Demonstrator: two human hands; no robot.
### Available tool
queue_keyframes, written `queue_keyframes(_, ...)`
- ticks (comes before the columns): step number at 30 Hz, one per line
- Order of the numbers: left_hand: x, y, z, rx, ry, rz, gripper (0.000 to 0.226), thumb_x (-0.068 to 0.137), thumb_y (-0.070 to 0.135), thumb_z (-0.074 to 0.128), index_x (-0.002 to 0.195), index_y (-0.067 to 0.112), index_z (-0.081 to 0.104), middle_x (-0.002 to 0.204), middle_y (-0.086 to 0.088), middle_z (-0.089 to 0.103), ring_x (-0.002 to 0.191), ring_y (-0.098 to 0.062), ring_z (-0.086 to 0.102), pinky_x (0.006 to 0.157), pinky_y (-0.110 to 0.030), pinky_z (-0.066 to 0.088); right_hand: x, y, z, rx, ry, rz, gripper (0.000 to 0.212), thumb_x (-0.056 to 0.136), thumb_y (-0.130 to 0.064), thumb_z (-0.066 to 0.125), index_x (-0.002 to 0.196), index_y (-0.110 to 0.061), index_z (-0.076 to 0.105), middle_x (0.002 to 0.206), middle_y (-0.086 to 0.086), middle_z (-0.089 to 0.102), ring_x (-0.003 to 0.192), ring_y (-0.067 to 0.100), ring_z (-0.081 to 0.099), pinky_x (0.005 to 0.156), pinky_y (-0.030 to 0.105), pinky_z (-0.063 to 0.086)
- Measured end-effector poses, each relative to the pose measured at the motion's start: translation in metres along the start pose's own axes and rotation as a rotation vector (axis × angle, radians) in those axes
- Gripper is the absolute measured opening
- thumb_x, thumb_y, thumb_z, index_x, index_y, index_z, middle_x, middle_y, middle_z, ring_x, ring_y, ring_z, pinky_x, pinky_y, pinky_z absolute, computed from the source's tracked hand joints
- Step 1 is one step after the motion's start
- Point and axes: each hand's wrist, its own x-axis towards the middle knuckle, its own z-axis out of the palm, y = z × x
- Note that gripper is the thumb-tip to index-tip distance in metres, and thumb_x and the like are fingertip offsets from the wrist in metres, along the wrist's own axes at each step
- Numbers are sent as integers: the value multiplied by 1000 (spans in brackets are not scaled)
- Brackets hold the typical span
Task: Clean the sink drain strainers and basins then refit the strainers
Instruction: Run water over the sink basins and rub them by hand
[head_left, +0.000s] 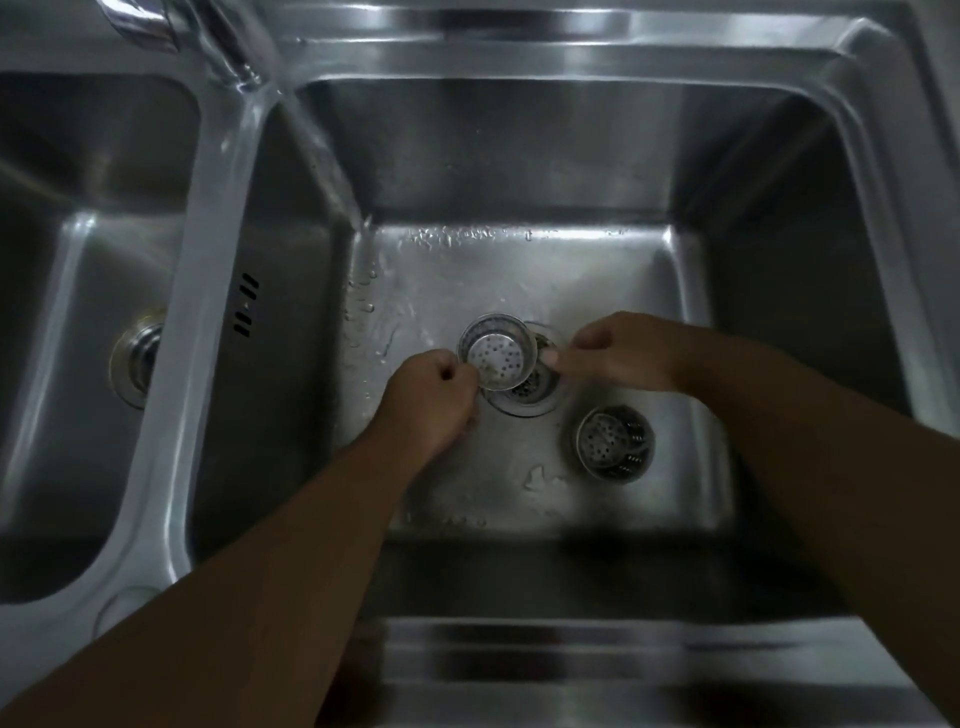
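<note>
I look down into a steel double sink. My left hand (434, 400) pinches the rim of a small perforated strainer basket (496, 352) and holds it tilted just above the right basin's drain opening (524, 397). My right hand (618, 353) is beside the basket on its right, fingers curled, thumb and forefinger tip close to the rim; contact is unclear. A second strainer basket (615, 441) lies on the floor of the right basin (519, 280), to the right of the drain. The left basin (78, 291) has its own drain fitting (136, 358).
The tap (208, 36) reaches over the divider at the top left, and water runs from it down the right basin's left wall. Droplets and a wet film cover the basin floor. The overflow slots (245, 306) sit in that wall.
</note>
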Motion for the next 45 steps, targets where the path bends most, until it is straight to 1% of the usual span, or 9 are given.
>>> queue_keyframes(6,-4,10,17,58,-36,15,30,93,22,51,80,-5,56,86,-30,66,84,-45,67,76,-60,57,-23,30,2,-150,-131,120,40,63,-47,91,88,-33,63,87,-9,65,72,12,62,55,24,45)
queue_keyframes(11,-3,12,24,17,-43,-31,29,91,23,51,80,-3,60,86,-29,68,86,-43,69,79,-62,57,-20,45,13,-92,-1,165,21,81,-13,82,82,-27,67,89,4,71,61,16,70,51,26,57)
queue_keyframes(15,-3,9,20,-4,-35,-65,30,91,24,51,82,-4,57,93,-31,66,91,-46,68,81,-63,56,-13,40,12,-89,80,152,21,86,-15,77,72,-27,66,73,-2,70,48,8,69,54,23,55)
queue_keyframes(20,-5,1,1,7,85,-107,29,91,25,50,86,-2,60,84,-24,68,81,-41,70,72,-58,59,-1,18,7,37,322,125,5,86,-12,73,82,-12,76,79,4,72,75,25,73,77,42,63)
queue_keyframes(31,-11,-36,-56,77,31,-380,22,103,14,43,86,10,56,76,-17,63,53,-25,59,40,-24,46,43,-80,30,619,471,123,9,83,-4,73,76,-9,76,62,11,72,51,25,73,58,40,64)
queue_keyframes(35,-14,-40,-61,50,10,-472,23,100,8,45,81,7,59,71,-18,63,56,-27,60,59,-36,56,50,-101,39,681,437,107,12,81,2,73,80,-11,74,70,12,72,49,24,72,48,29,59)
queue_keyframes(39,-17,-43,-60,78,-79,-549,21,98,11,49,83,2,60,74,-21,65,62,-31,62,77,-47,59,52,-107,46,694,405,96,12,80,2,76,79,-10,74,79,13,73,54,26,73,57,37,63)
queue_keyframes(43,-20,-41,-62,169,-199,-550,18,95,9,53,78,5,58,65,-15,64,37,-21,59,47,-27,53,52,-110,48,670,395,85,17,80,1,76,71,-14,74,73,11,73,54,25,73,56,35,63)
queue_keyframes(45,-21,-42,-62,207,-218,-539,20,95,9,53,76,4,59,63,-15,65,34,-20,58,44,-26,50,52,-111,49,659,390,86,19,81,0,76,70,-15,73,71,11,73,54,25,74,58,36,63)
